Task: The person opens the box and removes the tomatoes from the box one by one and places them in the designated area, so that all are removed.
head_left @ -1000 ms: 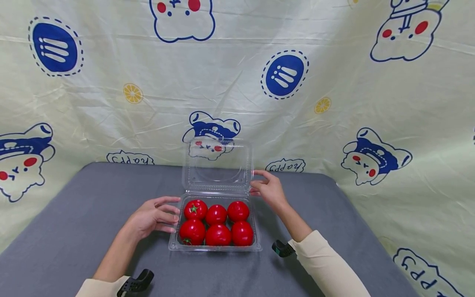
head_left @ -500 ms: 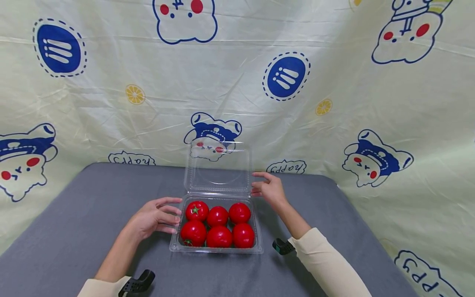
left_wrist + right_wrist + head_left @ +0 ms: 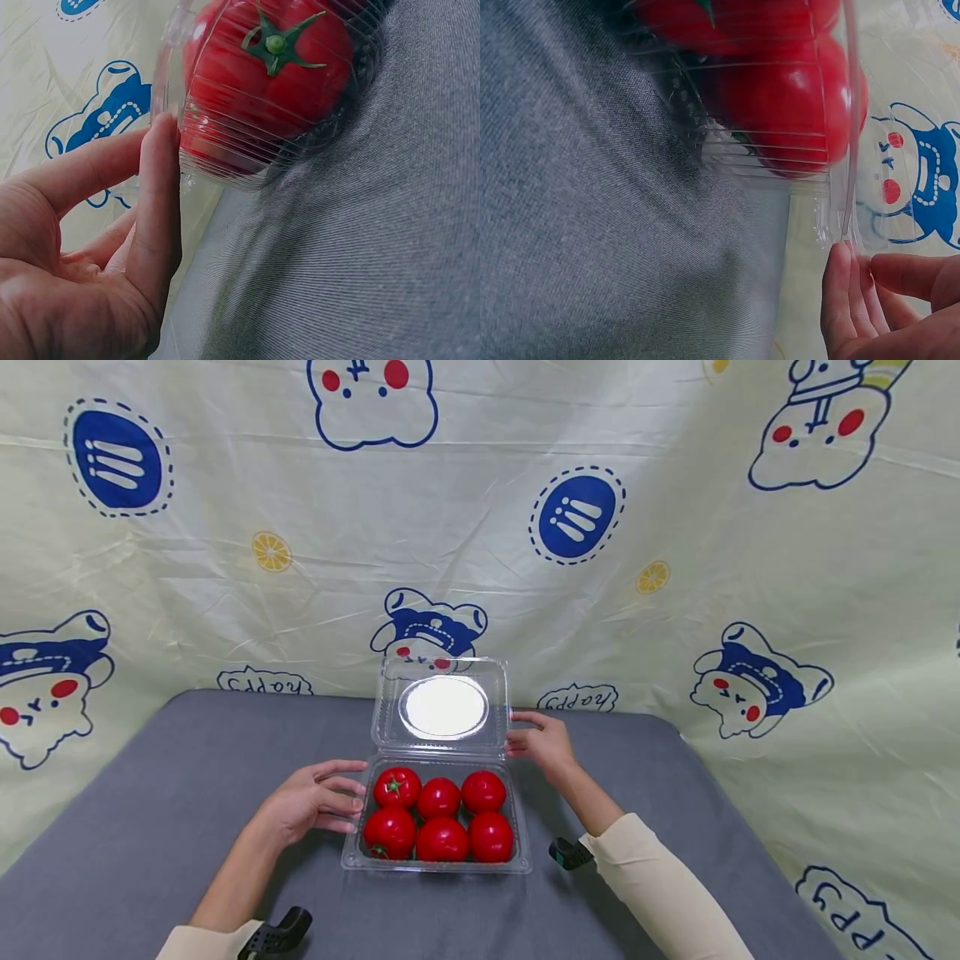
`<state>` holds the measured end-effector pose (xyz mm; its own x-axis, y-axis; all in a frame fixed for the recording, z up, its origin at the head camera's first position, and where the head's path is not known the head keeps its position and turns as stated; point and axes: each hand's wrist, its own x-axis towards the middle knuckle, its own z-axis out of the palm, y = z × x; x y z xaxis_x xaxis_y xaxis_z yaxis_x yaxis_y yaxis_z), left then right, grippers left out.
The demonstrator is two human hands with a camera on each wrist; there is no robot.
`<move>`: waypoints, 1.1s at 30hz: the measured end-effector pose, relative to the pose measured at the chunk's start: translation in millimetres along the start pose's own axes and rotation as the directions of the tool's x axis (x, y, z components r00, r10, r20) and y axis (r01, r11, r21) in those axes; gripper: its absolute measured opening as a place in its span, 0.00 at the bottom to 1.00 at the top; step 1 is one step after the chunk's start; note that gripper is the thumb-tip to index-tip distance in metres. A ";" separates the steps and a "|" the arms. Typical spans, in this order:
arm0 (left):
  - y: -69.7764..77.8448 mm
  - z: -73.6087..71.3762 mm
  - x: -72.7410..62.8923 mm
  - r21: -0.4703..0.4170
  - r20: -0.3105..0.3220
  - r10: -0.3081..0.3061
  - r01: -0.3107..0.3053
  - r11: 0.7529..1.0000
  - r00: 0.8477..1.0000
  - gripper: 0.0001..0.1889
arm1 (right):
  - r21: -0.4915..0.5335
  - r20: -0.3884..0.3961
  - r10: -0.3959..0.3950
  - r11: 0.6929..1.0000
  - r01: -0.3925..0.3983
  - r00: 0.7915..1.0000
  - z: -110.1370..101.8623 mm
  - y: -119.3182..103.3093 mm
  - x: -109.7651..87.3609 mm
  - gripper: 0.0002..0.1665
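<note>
A clear plastic clamshell box (image 3: 437,864) with several red tomatoes (image 3: 441,837) stands on the table. Its hinged lid (image 3: 388,718) is raised and shows a bright glare. Beside the left rim is my left hand (image 3: 296,802); its fingers are spread and fairly straight, fingertips touching the rim. One tomato (image 3: 225,75) with a green stem shows close above that hand in the left wrist view. My right hand (image 3: 546,745) is at the lid's lower right edge by the hinge. In the right wrist view, its thumb and fingers (image 3: 838,292) pinch the clear edge.
The table (image 3: 187,760) has a grey cloth. Behind it hangs a pale curtain (image 3: 480,510) with cartoon prints. Both forearms have light sleeves and a black wrist-worn device, one of them the left device (image 3: 276,933).
The lid has tilted down slightly toward me, and a glare has appeared on it. The right hand has shifted very slightly with it; the left hand and the tomatoes have stayed put.
</note>
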<state>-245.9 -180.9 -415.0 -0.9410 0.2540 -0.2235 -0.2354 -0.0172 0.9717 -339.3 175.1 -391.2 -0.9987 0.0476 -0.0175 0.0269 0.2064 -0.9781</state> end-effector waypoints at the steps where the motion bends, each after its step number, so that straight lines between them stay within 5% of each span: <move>1: -0.2 0.2 0.0 -0.005 0.001 -0.003 0.003 1.000 1.000 0.34 | -0.005 0.002 0.004 1.000 -0.004 1.000 -0.1 0.2 0.0 0.23; 33: -1.6 0.6 0.8 -0.025 0.005 0.000 0.001 1.000 1.000 0.34 | 0.048 0.042 0.098 0.994 -0.100 0.994 1.3 7.2 6.1 0.22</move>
<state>-246.1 -180.2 -416.7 -0.9398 0.2585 -0.2235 -0.2420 -0.0417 0.9694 -345.3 175.6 -398.6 -0.9922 0.0268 -0.1216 0.1243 0.1536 -0.9803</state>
